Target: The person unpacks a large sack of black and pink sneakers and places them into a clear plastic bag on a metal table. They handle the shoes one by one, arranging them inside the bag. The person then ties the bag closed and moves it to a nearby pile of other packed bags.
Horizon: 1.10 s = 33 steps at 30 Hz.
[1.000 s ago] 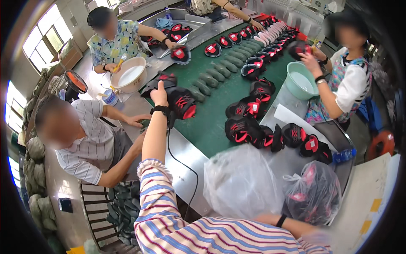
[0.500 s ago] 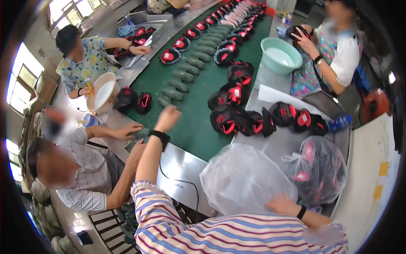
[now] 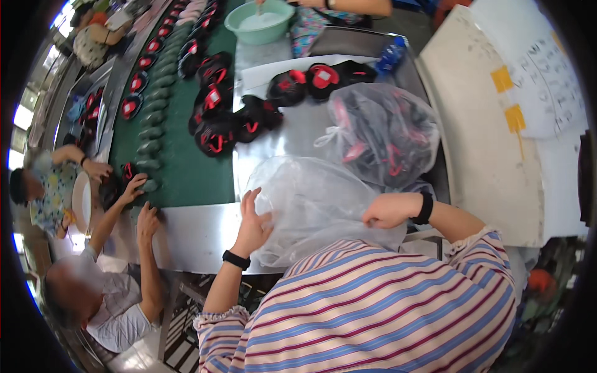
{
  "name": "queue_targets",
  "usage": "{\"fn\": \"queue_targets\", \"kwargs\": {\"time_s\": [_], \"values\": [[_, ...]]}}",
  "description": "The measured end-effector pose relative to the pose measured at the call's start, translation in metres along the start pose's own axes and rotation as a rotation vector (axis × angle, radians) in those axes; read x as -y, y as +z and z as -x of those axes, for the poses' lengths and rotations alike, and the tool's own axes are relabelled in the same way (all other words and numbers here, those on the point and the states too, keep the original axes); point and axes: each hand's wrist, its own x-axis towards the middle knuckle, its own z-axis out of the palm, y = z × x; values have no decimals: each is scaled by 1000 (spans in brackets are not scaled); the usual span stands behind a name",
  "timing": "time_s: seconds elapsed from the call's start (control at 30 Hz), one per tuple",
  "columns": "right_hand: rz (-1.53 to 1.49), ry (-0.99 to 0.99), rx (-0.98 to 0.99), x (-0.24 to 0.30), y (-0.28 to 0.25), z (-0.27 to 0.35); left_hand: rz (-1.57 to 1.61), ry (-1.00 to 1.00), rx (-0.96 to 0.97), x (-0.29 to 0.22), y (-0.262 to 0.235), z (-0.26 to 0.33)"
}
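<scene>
An open transparent plastic bag (image 3: 305, 186) lies puffed up in front of me, near the metal table's edge. At its left side is my left hand (image 3: 252, 224), open with the fingers spread and close against the plastic. My right hand (image 3: 393, 210) is closed on the bag's right side, pinching the film. Just beyond stands a knotted transparent bag (image 3: 388, 133) filled with black, grey and red pieces. Black-and-red shoe-like pieces (image 3: 214, 138) are grouped past the open bag, and several more (image 3: 323, 81) sit in a row farther right.
A green conveyor belt (image 3: 180, 180) carries rows of dark green rounded pieces (image 3: 149, 132) and black-and-red ones. One co-worker's hand (image 3: 134, 188) touches a green piece. A mint basin (image 3: 258, 25), a blue bottle (image 3: 392, 56) and a white board (image 3: 482, 124) stand around.
My view has swung to the right. My left hand has come back from over the belt to the bag's left side. My right hand has gone from lying on the bag to gripping it.
</scene>
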Motion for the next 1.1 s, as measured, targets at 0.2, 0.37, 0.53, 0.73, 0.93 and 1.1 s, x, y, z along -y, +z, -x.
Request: {"fn": "queue_targets", "kwargs": {"time_s": [0.2,0.37,0.53,0.73,0.93,1.1], "values": [[-26,-286,-1107,27,29,-5,673,275,493,-125,33,-26],[-352,-154,-721,15,67,51,608,510,701,-186,-10,-87],[-650,-93,-987,2,117,136,414,226,169,-160,11,-168],[-1815,-458,-2380,30,217,246,401,784,416,-255,89,-172],[-513,79,-3462,164,411,398,420,1130,712,-321,123,-151],[393,891,-3552,263,577,471,416,1215,960,-366,141,-115]]}}
